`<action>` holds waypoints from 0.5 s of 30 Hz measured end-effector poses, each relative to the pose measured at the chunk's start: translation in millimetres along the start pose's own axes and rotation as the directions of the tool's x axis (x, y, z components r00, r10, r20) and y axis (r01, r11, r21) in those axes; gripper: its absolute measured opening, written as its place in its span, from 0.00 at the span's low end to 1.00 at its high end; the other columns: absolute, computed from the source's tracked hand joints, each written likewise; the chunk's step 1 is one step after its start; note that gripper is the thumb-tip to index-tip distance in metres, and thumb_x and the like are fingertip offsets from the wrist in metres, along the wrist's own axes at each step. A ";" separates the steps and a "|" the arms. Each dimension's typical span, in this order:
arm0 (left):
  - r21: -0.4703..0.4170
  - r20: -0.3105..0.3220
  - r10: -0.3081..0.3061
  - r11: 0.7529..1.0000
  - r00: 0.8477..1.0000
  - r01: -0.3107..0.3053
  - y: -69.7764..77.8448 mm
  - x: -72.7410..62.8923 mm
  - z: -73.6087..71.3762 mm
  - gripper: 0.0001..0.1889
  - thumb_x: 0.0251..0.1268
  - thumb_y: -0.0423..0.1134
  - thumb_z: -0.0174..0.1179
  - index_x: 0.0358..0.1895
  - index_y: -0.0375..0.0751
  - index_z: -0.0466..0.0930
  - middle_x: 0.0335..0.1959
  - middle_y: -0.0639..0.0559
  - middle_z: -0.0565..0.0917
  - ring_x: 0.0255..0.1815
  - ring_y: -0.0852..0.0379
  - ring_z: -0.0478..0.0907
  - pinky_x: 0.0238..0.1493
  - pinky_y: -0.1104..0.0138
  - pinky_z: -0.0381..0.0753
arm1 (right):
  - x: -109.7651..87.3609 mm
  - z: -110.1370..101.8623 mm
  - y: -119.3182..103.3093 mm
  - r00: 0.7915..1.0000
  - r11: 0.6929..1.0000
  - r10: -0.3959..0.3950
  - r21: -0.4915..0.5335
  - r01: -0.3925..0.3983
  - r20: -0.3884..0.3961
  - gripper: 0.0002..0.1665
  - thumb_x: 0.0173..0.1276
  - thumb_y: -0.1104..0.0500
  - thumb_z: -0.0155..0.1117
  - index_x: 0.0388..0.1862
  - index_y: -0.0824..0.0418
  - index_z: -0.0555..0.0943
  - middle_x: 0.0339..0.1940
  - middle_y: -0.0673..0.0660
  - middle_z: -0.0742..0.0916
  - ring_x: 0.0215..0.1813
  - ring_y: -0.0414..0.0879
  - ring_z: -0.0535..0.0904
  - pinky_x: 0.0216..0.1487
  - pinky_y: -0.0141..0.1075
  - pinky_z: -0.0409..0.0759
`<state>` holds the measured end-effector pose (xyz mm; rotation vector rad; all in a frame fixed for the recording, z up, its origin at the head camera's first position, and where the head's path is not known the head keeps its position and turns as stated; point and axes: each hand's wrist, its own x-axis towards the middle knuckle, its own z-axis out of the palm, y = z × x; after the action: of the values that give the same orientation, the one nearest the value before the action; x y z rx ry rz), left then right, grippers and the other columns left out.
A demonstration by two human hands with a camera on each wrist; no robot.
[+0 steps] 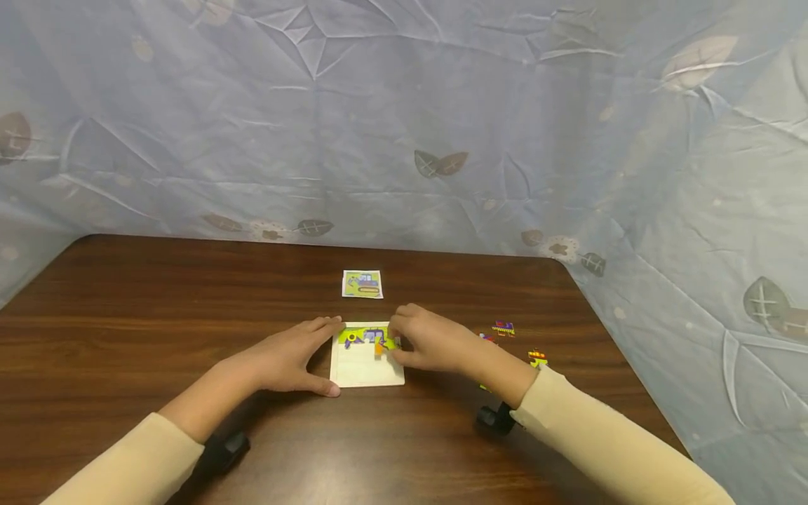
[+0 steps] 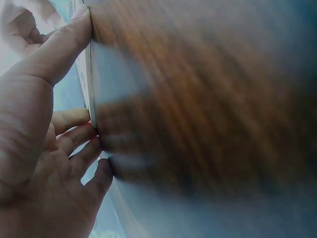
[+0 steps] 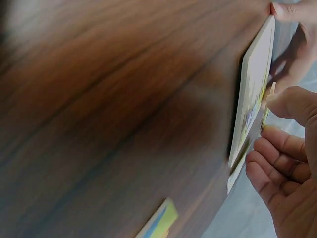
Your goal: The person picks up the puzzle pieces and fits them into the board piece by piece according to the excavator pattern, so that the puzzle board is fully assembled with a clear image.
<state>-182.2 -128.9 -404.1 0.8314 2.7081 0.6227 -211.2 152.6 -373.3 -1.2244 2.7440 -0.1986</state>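
Observation:
A pale puzzle tray (image 1: pixel 361 372) lies on the table, its upper part filled with green and purple pieces forming part of a picture. My left hand (image 1: pixel 287 358) touches the tray's left side, thumb by the near corner and fingers by the far one. The left wrist view shows those fingers (image 2: pixel 81 131) extended against the tray's edge. Over the tray's right side, my right hand (image 1: pixel 435 341) pinches a jigsaw piece (image 1: pixel 379 348) with an orange part. In the right wrist view the piece (image 3: pixel 266 114) is tilted up between thumb and index finger.
Behind the tray lies a picture card (image 1: pixel 362 284) showing a purple excavator on green. Several loose jigsaw pieces (image 1: pixel 503 327) are scattered on the wooden table (image 1: pixel 189 294) to the right, partly hidden by my right forearm. A grey leaf-patterned cloth (image 1: pixel 379 126) hangs beyond the table.

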 end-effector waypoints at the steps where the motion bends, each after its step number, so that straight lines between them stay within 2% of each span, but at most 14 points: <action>1: -0.004 0.003 -0.001 1.000 1.000 0.001 0.1 0.3 -0.4 0.57 0.55 0.67 0.74 0.82 0.39 0.60 0.83 0.38 0.63 0.81 0.31 0.64 0.74 0.36 0.70 | 2.9 1.2 -2.7 1.000 1.000 0.001 -0.004 -0.001 0.007 0.14 0.72 0.53 0.72 0.49 0.61 0.85 0.47 0.54 0.86 0.47 0.42 0.77 0.49 0.33 0.84; 7: -0.011 0.023 -0.005 1.000 1.000 0.005 1.5 2.1 -3.0 0.57 0.56 0.66 0.74 0.82 0.38 0.59 0.84 0.38 0.62 0.82 0.32 0.63 0.74 0.36 0.70 | 17.6 9.4 -15.9 0.999 1.000 -0.022 -0.020 0.023 0.043 0.15 0.74 0.51 0.69 0.51 0.60 0.85 0.48 0.53 0.86 0.50 0.42 0.79 0.51 0.30 0.84; 11: -0.001 0.029 -0.010 1.000 1.000 0.010 1.3 2.2 -3.2 0.57 0.55 0.67 0.74 0.82 0.38 0.59 0.83 0.38 0.62 0.81 0.31 0.63 0.74 0.35 0.71 | 24.8 13.0 -23.6 0.998 0.996 -0.067 -0.050 0.068 0.022 0.15 0.75 0.50 0.68 0.51 0.60 0.86 0.47 0.53 0.86 0.48 0.42 0.80 0.49 0.29 0.84; 15: -0.002 0.026 -0.009 1.000 1.000 0.009 0.5 1.8 -3.0 0.57 0.55 0.67 0.74 0.82 0.39 0.59 0.84 0.38 0.62 0.81 0.31 0.63 0.73 0.35 0.71 | 29.8 15.2 -29.2 0.997 0.995 -0.080 -0.067 0.080 0.005 0.14 0.75 0.51 0.68 0.49 0.60 0.86 0.45 0.52 0.86 0.48 0.42 0.80 0.49 0.29 0.84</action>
<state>-184.4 -128.4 -401.4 0.8208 2.6857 0.6084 -207.0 110.0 -385.2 -1.3522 2.7222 -0.1135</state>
